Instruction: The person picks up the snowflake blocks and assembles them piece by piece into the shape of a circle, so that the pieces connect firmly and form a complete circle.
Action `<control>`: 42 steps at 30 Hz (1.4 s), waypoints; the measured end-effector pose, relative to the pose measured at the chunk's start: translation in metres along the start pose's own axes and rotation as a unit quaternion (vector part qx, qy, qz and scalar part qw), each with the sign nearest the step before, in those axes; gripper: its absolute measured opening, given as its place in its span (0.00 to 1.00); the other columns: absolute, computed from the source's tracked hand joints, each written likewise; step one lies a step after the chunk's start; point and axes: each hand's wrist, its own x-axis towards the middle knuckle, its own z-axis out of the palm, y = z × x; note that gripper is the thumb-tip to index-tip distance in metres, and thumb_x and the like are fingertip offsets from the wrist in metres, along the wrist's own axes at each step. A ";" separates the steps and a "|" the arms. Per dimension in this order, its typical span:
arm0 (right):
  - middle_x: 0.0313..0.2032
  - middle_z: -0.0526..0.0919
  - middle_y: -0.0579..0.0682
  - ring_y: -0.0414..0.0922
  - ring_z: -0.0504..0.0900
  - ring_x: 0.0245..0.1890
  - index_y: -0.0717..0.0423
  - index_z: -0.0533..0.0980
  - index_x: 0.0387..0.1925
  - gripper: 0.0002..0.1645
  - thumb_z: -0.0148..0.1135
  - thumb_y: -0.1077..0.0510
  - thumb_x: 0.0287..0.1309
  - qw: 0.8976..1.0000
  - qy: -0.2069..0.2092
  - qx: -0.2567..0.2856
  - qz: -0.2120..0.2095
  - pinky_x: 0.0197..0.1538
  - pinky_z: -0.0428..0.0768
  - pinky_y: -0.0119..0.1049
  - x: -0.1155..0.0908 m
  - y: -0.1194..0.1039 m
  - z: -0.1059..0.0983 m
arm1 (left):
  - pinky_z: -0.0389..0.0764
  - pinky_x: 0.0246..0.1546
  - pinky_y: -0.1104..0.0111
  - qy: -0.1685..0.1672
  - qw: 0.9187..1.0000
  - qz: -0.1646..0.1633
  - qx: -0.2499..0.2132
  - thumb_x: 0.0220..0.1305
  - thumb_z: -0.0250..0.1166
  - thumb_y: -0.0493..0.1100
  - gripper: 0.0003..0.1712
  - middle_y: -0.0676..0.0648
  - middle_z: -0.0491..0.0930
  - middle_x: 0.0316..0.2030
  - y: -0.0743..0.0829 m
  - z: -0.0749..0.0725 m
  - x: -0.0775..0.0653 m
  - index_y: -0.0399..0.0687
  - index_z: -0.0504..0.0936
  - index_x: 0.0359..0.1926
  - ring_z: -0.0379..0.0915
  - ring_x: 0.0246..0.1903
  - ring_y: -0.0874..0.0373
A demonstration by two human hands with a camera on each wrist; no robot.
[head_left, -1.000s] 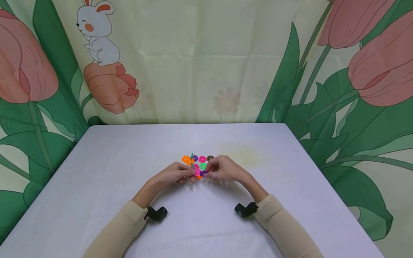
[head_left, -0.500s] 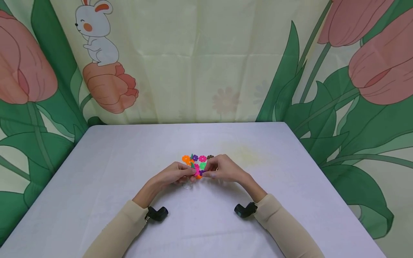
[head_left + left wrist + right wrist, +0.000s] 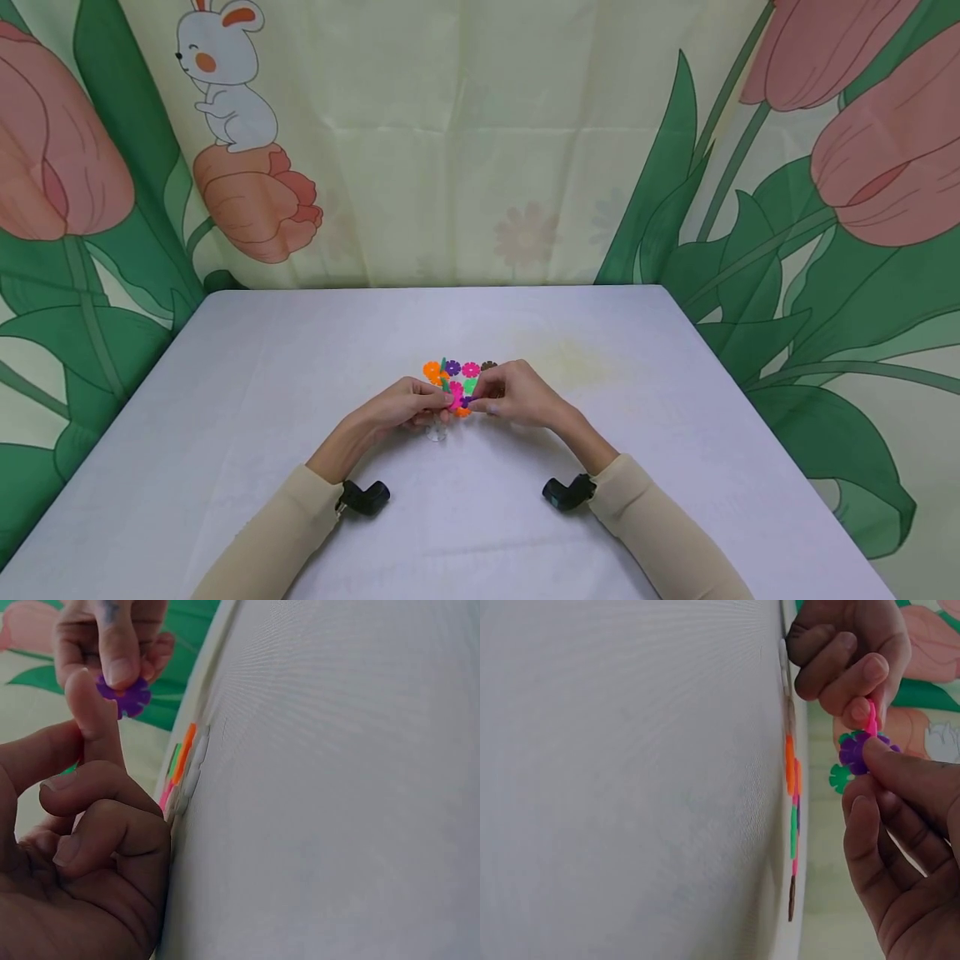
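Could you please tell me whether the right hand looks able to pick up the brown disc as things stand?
Probably not yet: the right hand pinches a purple disc, though the brown disc lies close by.

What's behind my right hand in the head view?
Beyond your right hand, a brown disc peeks out, partly covered, and a green disc shows to the left. Whatever else lies on the table directly behind the hand is hidden in that view.

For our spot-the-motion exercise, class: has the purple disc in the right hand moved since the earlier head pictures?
Yes, slightly: leftward in the head view, a little farther from the brown disc.
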 end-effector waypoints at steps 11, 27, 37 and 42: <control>0.29 0.89 0.43 0.37 0.77 0.28 0.50 0.88 0.32 0.04 0.78 0.58 0.61 1.000 0.007 -0.008 -0.015 0.34 0.78 0.28 0.000 -0.003 -0.001 | 0.53 0.22 0.71 -0.003 1.000 0.003 -0.008 0.78 0.62 0.46 0.21 0.53 0.73 0.20 0.000 0.000 0.001 0.31 0.86 0.35 0.50 0.18 0.60; 0.28 0.88 0.43 0.36 0.76 0.28 0.51 0.88 0.31 0.04 0.78 0.58 0.60 1.000 0.011 -0.014 -0.015 0.33 0.77 0.27 0.001 -0.002 0.004 | 0.54 0.22 0.72 -0.005 1.000 -0.011 -0.017 0.77 0.63 0.48 0.20 0.54 0.77 0.21 0.001 -0.001 0.001 0.35 0.86 0.34 0.52 0.18 0.61; 0.28 0.88 0.43 0.35 0.77 0.27 0.52 0.88 0.32 0.04 0.77 0.58 0.61 0.999 0.031 -0.026 -0.002 0.33 0.77 0.27 0.002 -0.005 0.009 | 0.53 0.22 0.71 0.002 1.000 -0.007 -0.024 0.77 0.63 0.48 0.19 0.53 0.75 0.21 0.000 0.000 0.001 0.35 0.86 0.36 0.51 0.19 0.61; 0.28 0.89 0.45 0.35 0.78 0.27 0.54 0.88 0.32 0.04 0.78 0.58 0.61 0.998 0.050 -0.029 0.002 0.34 0.79 0.27 0.003 -0.007 0.011 | 0.52 0.22 0.71 0.021 0.999 -0.012 -0.029 0.76 0.64 0.50 0.20 0.53 0.75 0.21 0.001 0.001 0.000 0.35 0.86 0.38 0.52 0.19 0.61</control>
